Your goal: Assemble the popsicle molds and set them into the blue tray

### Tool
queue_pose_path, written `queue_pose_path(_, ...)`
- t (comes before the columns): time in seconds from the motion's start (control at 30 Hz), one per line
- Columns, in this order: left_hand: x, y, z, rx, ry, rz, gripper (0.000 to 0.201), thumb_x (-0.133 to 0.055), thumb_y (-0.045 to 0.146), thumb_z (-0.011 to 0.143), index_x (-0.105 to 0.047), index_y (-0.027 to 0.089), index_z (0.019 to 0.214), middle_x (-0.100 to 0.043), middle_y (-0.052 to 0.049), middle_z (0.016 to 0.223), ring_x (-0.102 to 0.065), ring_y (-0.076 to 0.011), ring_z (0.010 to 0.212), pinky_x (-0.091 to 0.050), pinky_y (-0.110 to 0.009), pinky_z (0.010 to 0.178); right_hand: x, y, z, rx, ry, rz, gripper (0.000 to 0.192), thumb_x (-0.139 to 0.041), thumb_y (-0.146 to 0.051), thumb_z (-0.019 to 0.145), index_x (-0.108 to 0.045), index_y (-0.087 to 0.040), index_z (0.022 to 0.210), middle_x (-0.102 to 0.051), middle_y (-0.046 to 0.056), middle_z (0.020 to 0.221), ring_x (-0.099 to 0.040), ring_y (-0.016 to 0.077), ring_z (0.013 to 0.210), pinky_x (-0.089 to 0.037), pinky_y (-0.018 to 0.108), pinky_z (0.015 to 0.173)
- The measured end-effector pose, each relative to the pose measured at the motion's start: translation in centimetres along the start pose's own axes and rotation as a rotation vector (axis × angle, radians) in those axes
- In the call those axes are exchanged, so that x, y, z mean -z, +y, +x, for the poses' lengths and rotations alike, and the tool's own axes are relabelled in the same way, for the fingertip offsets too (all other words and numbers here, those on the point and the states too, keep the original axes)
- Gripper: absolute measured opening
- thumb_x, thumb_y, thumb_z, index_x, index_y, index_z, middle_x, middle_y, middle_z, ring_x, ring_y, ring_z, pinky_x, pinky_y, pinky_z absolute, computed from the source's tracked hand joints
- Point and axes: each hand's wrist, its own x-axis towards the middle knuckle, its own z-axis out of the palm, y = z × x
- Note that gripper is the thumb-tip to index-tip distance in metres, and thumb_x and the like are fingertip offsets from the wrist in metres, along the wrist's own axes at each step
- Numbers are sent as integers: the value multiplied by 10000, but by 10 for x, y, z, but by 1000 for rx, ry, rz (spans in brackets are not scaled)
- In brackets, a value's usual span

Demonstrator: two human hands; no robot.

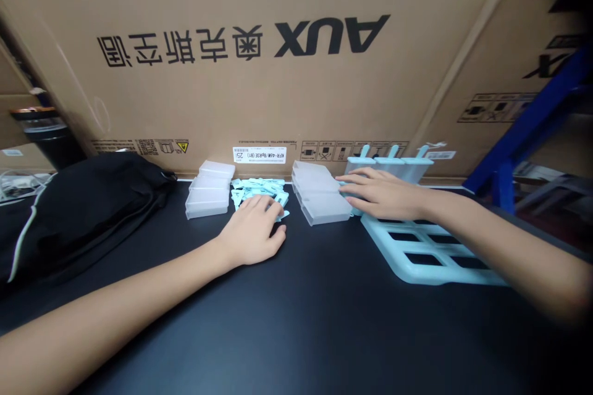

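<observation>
My left hand (256,231) lies at the near edge of a pile of small light-blue plastic sticks (262,186), fingertips on the pieces and thumb apart. Its fingers look loosely bent, with nothing visibly gripped. To the right, my right hand (382,193) reaches across a light-blue frame (393,265) with rectangular openings, fingers stretched out and spread. Behind that hand stand several ice-pop moulds (388,163) with light-blue tops and upright handles. Its fingertips are close to a stack of clear frosted mould cups (319,191). What lies under the right palm is hidden.
More frosted cups (208,194) lie left of the pile. A black cloth bag (92,210) and a dark cylindrical container (46,133) are at the left. Large cardboard boxes (254,99) wall off the back of the black table (278,333). A blue metal post (504,182) stands at right.
</observation>
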Motion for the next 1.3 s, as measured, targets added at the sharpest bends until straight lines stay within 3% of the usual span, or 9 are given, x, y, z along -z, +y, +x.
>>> queue_pose_path(0.13, 0, 0, 0, 5, -5, -5, 233, -466, 323, 912, -575, 172, 1052, -581, -102, 1077, -530, -275, 1074, -432, -453, 985, -3, 0, 2, 65, -12, -20, 443, -378, -491, 885, -730, -290, 1063, -571, 27, 1378, -427, 353, 1313, -315, 615, 1064)
queue_pose_path(0.63, -1, 0, 0, 5, -6, -7, 247, -468, 323, 915, -581, 160, 1063, -579, -106, 1082, -529, -276, 1079, -429, -449, 988, -3, -3, -11, 44, -7, -39, 547, -446, -545, 853, -621, -241, 1273, -564, 100, 1370, -438, 339, 1298, -333, 552, 1049)
queue_pose_path(0.83, -1, 0, 0, 5, -14, -2, 252, -465, 326, 918, -578, 157, 1068, -576, -104, 1095, -528, -272, 1082, -432, -441, 984, 2, -9, -10, 103, -40, -6, 403, -441, -502, 870, -669, -275, 1113, -662, 70, 1182, -501, 320, 1187, -346, 534, 1003)
queue_pose_path(1.03, -1, 0, 1, 13, -20, -1, 246, -467, 326, 918, -580, 159, 1058, -576, -104, 1086, -529, -274, 1083, -433, -443, 987, 4, -10, -17, 133, -41, -15, 402, -440, -517, 888, -663, -231, 1063, -660, 93, 1111, -514, 304, 1133, -344, 502, 984)
queue_pose_path(1.3, -2, -1, 1, 4, -12, -3, 247, -470, 323, 917, -579, 157, 1065, -577, -104, 1090, -529, -272, 1081, -431, -445, 990, 9, -21, -25, 153, -26, -69, 255, -476, -373, 864, -684, -234, 915, -672, 61, 958, -567, 259, 1015, -290, 526, 1019)
